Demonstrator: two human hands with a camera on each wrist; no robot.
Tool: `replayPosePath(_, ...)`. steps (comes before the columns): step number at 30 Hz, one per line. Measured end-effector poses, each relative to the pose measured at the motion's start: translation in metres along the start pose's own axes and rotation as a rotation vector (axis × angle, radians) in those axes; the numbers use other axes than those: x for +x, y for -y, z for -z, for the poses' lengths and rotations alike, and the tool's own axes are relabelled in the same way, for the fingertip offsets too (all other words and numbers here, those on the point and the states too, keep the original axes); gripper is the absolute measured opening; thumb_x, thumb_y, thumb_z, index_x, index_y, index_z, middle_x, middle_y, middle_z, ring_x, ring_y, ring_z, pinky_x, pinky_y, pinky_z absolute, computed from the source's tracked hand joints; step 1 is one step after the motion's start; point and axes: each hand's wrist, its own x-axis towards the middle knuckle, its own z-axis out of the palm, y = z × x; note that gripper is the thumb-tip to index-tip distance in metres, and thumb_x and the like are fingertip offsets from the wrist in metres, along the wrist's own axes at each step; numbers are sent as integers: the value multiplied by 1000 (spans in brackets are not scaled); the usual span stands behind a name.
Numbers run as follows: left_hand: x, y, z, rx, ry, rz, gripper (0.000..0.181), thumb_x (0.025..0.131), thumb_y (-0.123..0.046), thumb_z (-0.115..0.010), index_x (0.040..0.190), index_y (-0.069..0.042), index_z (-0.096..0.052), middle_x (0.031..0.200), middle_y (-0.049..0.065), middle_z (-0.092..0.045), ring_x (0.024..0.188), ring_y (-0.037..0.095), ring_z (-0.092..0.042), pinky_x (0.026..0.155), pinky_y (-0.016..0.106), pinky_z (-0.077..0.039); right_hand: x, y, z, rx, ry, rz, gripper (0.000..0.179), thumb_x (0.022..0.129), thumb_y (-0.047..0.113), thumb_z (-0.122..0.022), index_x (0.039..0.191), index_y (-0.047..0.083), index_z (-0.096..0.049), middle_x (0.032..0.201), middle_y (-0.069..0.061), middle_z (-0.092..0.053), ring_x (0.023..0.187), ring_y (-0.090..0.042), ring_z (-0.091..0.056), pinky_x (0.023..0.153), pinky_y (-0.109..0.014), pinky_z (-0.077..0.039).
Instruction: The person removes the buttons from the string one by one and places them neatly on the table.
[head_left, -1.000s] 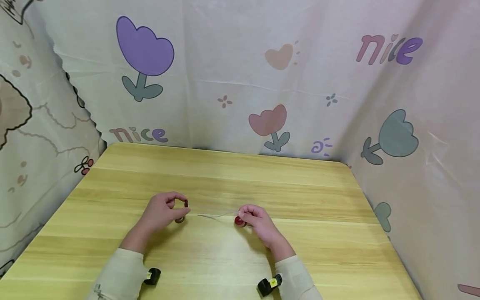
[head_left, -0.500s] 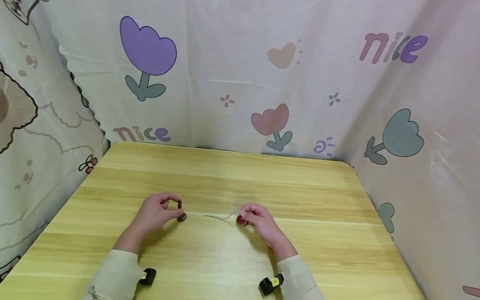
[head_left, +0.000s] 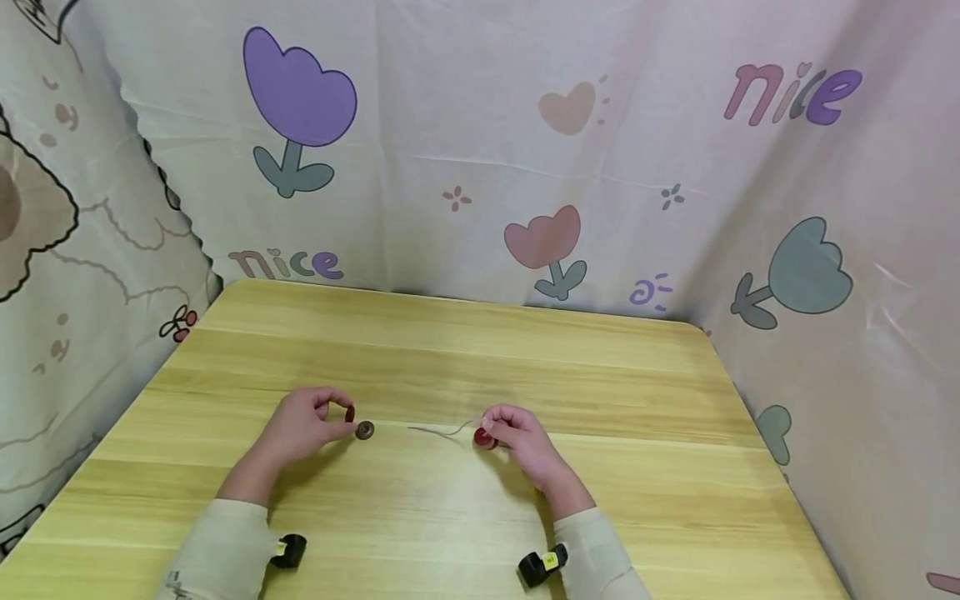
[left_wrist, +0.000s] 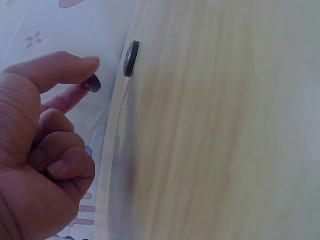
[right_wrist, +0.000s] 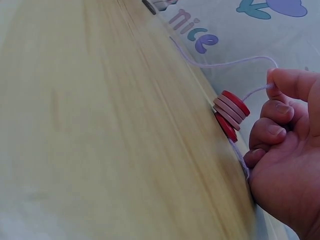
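Note:
My left hand (head_left: 303, 425) pinches a dark red button (head_left: 350, 414) between thumb and forefinger, above the table; in the left wrist view this button (left_wrist: 92, 83) looks almost black. Just right of the fingertips a brown button (head_left: 364, 430) lies on the table, apart from the hand. My right hand (head_left: 521, 442) pinches a thin pale string (right_wrist: 225, 64) between thumb and forefinger. The string's loose end (head_left: 423, 430) trails left towards the brown button. Several red and pink buttons (right_wrist: 231, 109) are threaded on the string, bunched beside the right fingers at the tabletop.
The wooden table (head_left: 450, 350) reaches back to a printed curtain (head_left: 420, 100) hanging behind it and along both sides. A black wrist camera (head_left: 288, 551) sits on the left sleeve and another black camera (head_left: 542, 567) on the right sleeve.
My left hand has drawn back to the left with the dark red button, leaving the brown button in plain sight. The string has slackened into a curve. My right hand has hardly moved.

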Motion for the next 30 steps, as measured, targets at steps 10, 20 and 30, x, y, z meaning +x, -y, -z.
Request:
replayPosePath(10,-1,6,4,79,30,-13,27,78,-16,-84,101,-6,-72,60,-2,-37,53,15,-35,51,30,-31,0,0,-1,2,-5,-5,27,100,11,-58,102,-15,-59,93,-23,-62,85,-24,-59,82,-37,-49)
replayPosePath(20,-2,10,5,105,41,-10,27,77,-15,-85,100,-6,-73,60,-1,-38,55,16,-35,54,32,-30,0,0,-2,12,-3,5,27,101,11,-57,101,-16,-59,91,-21,-63,84,-23,-60,80,-35,-50)
replayPosePath(30,-1,16,8,71,57,2,29,77,-15,-86,100,-5,-72,62,-1,-37,57,17,-36,55,31,-30,0,-1,-2,20,10,26,26,100,7,-58,101,-19,-56,90,-20,-62,83,-21,-62,79,-33,-51)
